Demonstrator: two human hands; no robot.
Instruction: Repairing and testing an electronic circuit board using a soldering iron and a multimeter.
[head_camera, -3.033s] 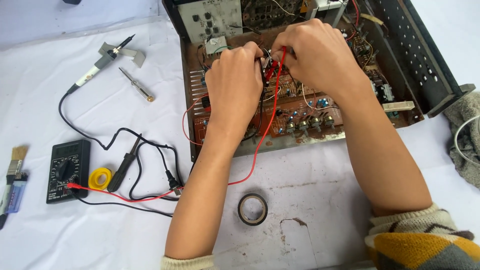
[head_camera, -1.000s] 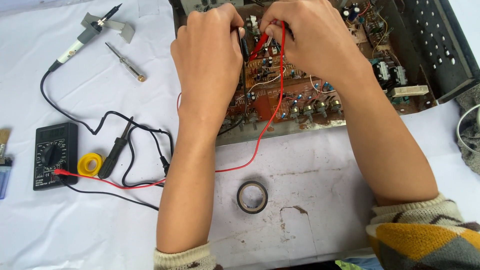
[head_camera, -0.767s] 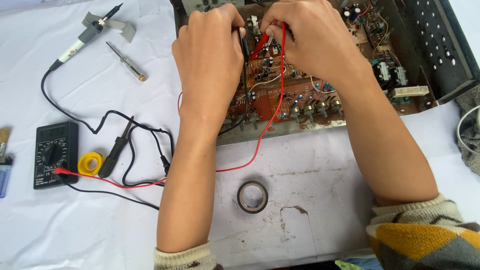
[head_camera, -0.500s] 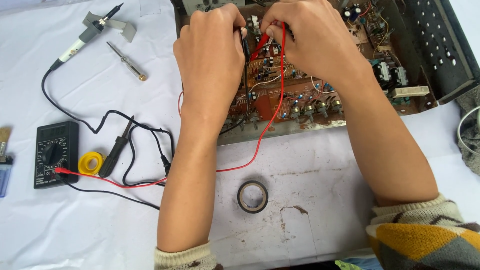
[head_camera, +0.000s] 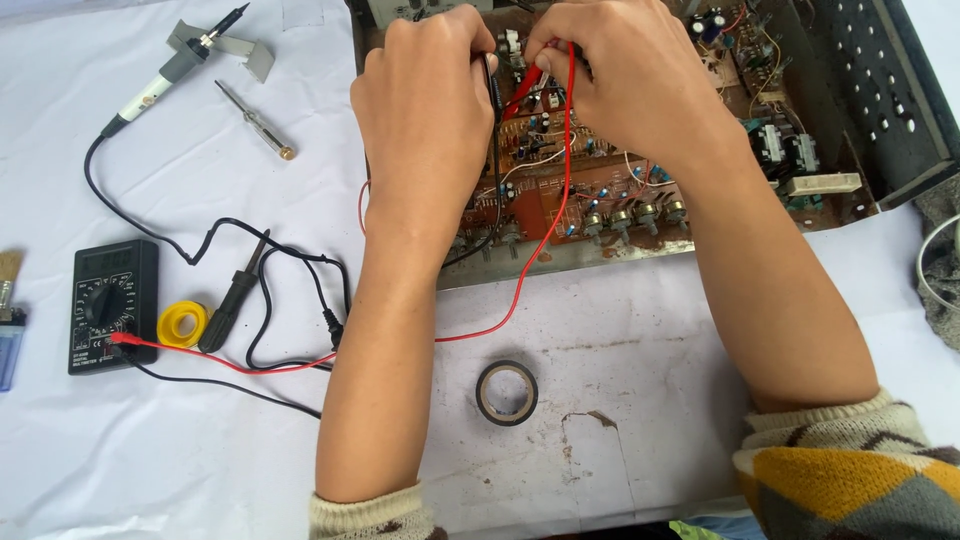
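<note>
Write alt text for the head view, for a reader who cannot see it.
Two bare hands, left hand with a black probe and right hand with a red probe, press onto a brown circuit board in an open metal chassis. A black multimeter and black tape roll lie on white paper.

– What colours do you see in front of you?
– Your tabletop (head_camera: 250, 460) is white. The circuit board (head_camera: 560, 180) is reddish-brown, dotted with blue parts. A red lead (head_camera: 530, 270) and a black lead (head_camera: 230, 385) run to a black multimeter (head_camera: 112, 305).
– And around it?
– You have a yellow roll (head_camera: 182, 322), a black tape ring (head_camera: 506, 392), and a white-handled soldering iron (head_camera: 165, 80). Your sleeve (head_camera: 850, 470) shows cream, mustard, grey and dark brown patches.
</note>
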